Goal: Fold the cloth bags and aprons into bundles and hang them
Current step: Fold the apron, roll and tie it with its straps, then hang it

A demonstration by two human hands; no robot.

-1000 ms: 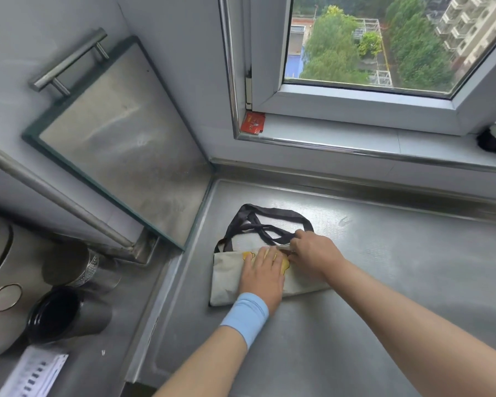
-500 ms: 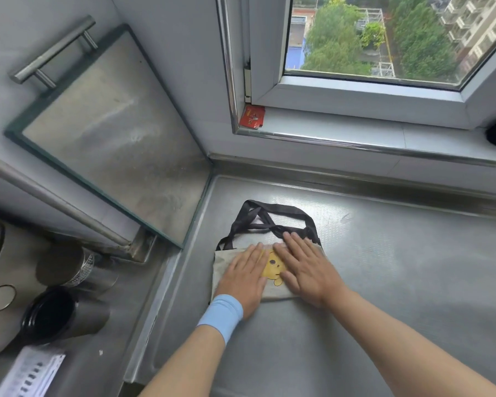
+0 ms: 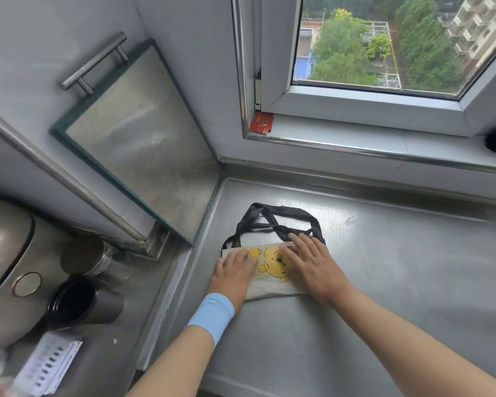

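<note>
A cream cloth bag [image 3: 271, 267] with a yellow cartoon bear print lies folded into a low band on the steel counter [image 3: 384, 282]. Its black straps [image 3: 281, 222] loop away from me toward the window. My left hand [image 3: 234, 272], with a light blue wristband, lies flat on the bag's left part. My right hand [image 3: 309, 263] lies flat on the right part, its fingertips reaching the straps. Both hands press with fingers spread; neither grips anything.
A steel panel with a bar handle [image 3: 143, 138] leans at the left. Two dark metal cups [image 3: 83, 299] and a rounded appliance [image 3: 9, 265] stand lower left, with a printed paper [image 3: 48, 365]. A red packet [image 3: 262, 123] sits on the window sill.
My hands slid apart across the bag, uncovering the bear print. My right hand went from pinching the fold at the top to lying flat. The camera view shifted slightly.
</note>
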